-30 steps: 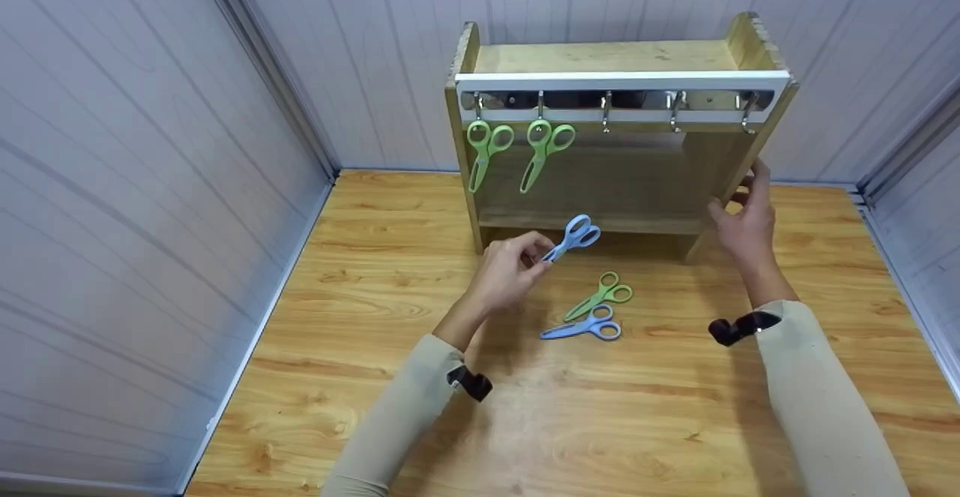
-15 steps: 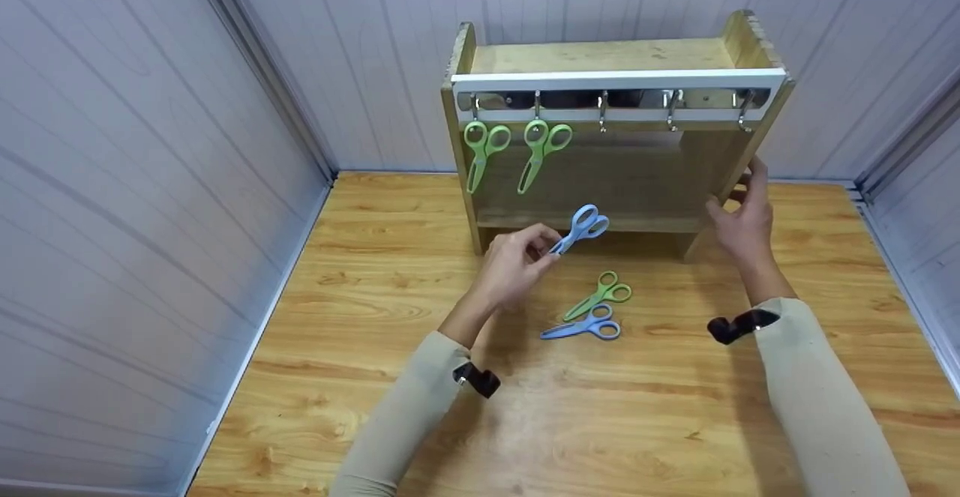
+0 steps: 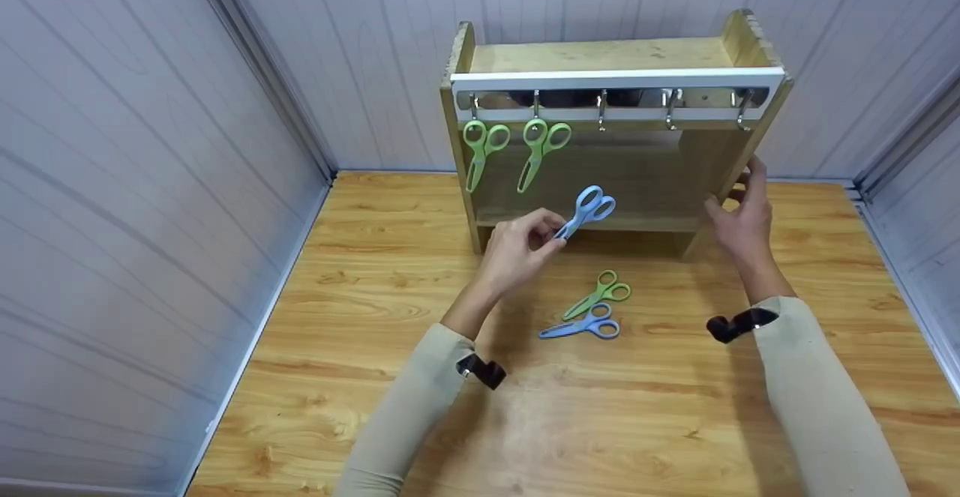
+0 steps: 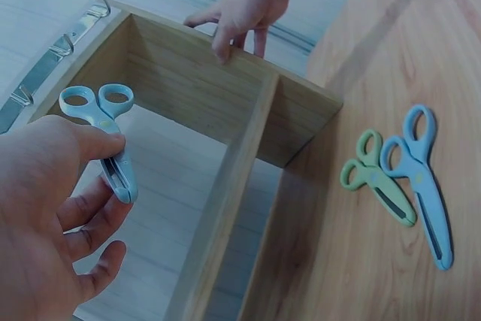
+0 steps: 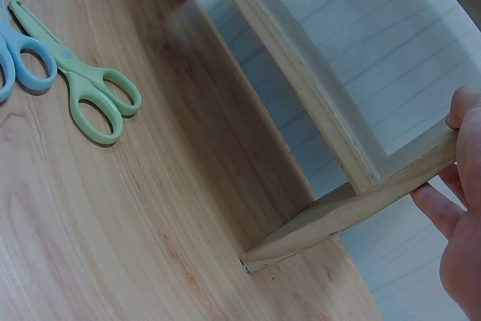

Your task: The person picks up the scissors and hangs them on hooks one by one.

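Blue scissors (image 3: pixel 589 210), green scissors (image 3: pixel 599 294), wood-grain rack (image 3: pixel 600 55), beige sleeves (image 3: pixel 817 399).

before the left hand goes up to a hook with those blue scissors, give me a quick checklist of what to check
1. Left hand has a firm grip on the blue plastic scissors: ok, fingers pinch the closed blades, handle loops point up.
2. Handle loops clear of fingers: ok, both open in the left wrist view.
3. Free metal hook on the wooden rack: ok, three are bare; two hold green scissors.
4. Right hand steadies the rack: ok, it grips the right side panel.
5. Path to the hook: ok, nothing between.
6. Hook fits the loop: cannot tell.
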### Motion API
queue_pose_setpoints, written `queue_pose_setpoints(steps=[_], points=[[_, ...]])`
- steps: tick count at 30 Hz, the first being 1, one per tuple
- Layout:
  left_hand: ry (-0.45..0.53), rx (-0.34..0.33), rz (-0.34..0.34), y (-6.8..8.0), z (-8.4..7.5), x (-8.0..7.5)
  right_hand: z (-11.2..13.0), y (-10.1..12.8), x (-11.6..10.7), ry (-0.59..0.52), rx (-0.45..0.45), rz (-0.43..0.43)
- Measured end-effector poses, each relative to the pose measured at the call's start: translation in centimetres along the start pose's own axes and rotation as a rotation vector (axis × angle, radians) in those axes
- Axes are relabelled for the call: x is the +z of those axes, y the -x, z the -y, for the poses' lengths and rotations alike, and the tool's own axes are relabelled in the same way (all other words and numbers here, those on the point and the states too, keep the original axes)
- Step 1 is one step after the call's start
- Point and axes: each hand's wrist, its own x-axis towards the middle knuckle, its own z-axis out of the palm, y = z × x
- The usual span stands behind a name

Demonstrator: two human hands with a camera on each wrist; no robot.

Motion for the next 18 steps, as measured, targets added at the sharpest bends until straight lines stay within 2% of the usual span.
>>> queue_pose_setpoints(steps=[10,18], points=[[0.011,-0.006,-0.018,-0.7,-0.8,-0.3,0.2,0.2,-0.4,-0.014,0.021,0.041],[0.059,-0.015,-0.029,-1.2,-1.7,-0.6,0.3,0.1,-0.4,-0.016,0.041,0.045]])
